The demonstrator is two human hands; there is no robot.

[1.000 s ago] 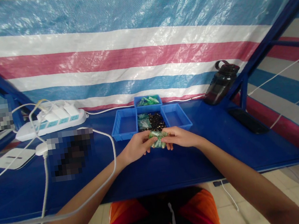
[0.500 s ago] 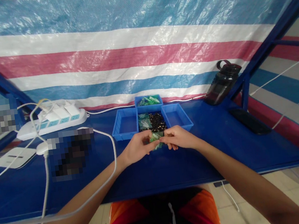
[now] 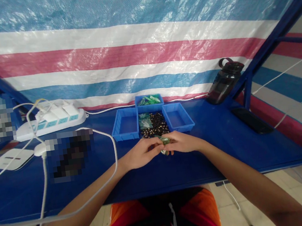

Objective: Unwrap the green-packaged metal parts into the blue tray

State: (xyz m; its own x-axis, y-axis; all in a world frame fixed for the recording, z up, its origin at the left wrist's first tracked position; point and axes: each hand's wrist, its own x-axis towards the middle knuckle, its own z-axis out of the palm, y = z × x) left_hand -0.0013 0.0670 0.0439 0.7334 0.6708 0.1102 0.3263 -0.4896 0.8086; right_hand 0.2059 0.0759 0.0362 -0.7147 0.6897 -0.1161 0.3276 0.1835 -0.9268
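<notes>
On the blue worktop [image 3: 159,178], the left hand [image 3: 142,153] and the right hand [image 3: 183,141] meet about midway along its length, nearer to the trays than to the front edge. Between them is a small green plastic bag [image 3: 166,140], lifted over the surface. Thumb and fingers of each hand are closed on it, gripping it from both sides; what the bag contains is mostly covered by the fingers.

Just behind the hands lie many small dark metallic parts [image 3: 157,121], with clear greenish bags [image 3: 145,121] at their left. A blue left tray [image 3: 126,124] and a blue right tray [image 3: 178,117] stand on either side. Towards the back edge, a smaller blue tray [image 3: 150,108] holds green packets [image 3: 150,99]. Near the back right corner is a dark bottle [image 3: 225,84]; near the back left corner, a white power strip [image 3: 53,124].
</notes>
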